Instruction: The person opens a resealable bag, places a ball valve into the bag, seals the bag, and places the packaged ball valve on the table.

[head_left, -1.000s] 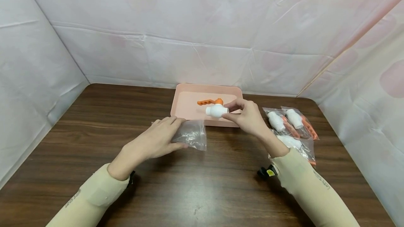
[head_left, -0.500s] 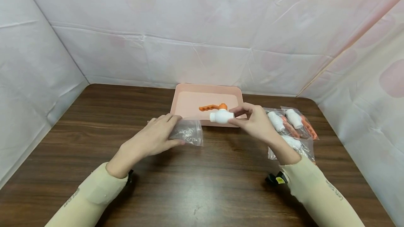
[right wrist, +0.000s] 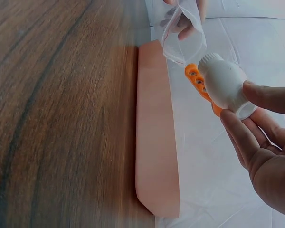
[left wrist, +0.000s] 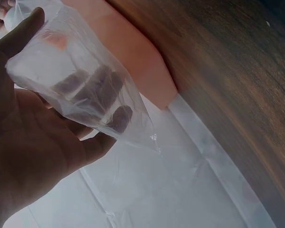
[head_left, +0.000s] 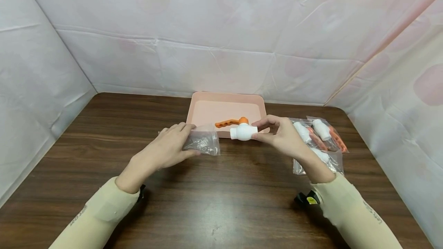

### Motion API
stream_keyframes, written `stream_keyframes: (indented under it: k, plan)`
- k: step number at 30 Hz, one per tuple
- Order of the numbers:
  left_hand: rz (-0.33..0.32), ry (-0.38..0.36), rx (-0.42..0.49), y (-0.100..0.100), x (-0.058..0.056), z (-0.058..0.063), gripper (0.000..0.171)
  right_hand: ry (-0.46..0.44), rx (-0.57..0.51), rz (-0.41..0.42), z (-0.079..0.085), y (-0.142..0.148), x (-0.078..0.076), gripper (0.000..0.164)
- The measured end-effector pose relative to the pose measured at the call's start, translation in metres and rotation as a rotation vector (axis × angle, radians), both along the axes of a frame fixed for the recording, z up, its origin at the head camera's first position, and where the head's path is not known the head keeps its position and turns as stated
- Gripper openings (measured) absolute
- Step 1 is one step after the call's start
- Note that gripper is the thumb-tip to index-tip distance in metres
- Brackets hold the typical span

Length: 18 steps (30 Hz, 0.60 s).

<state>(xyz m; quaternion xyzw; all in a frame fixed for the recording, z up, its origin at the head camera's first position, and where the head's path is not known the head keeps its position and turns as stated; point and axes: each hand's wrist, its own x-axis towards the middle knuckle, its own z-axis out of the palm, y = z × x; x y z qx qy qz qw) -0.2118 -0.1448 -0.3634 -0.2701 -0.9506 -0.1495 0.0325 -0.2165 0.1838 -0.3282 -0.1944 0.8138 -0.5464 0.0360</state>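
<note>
My left hand (head_left: 166, 147) grips a clear plastic zip bag (head_left: 204, 143), which sticks out to the right of the fingers. In the left wrist view the thumb (left wrist: 23, 35) lies on the near side of the bag (left wrist: 47, 78), and several fingers show through the film. Between thumb and fingers, my right hand (head_left: 282, 137) pinches one end of a white ball valve (head_left: 243, 131) with an orange lever handle (head_left: 226, 123). The handle's tip points left, towards the bag's open end. In the right wrist view the valve (right wrist: 223, 83) and bag (right wrist: 185, 40) are close but apart.
A shallow pink tray (head_left: 226, 97) stands behind the hands, by the fabric wall. Several bagged white valves with orange handles lie at the right, among them one bagged valve (head_left: 321, 130) near the back. Brown wood table (head_left: 214, 203) spreads in front.
The right hand has brought the valve a little right and nearer, from over the tray to its front edge. The left hand and bag have shifted slightly left and back.
</note>
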Motion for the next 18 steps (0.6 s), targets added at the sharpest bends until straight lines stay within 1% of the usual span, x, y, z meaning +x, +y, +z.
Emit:
stream_keyframes:
  k: [7,15,18]
  plan:
    - [0.007,-0.017,0.014,0.0,0.0,0.0006,0.076,-0.041,0.008,0.035,0.0002,-0.002,0.0025,0.025]
    - [-0.012,-0.018,0.027,0.0026,0.0007,0.0009,0.075,-0.047,-0.036,0.082,-0.0021,-0.0058,0.0047,0.025]
    - [-0.026,-0.013,0.038,0.004,0.0016,0.0011,0.073,-0.035,-0.038,0.099,-0.0042,-0.0078,0.005,0.024]
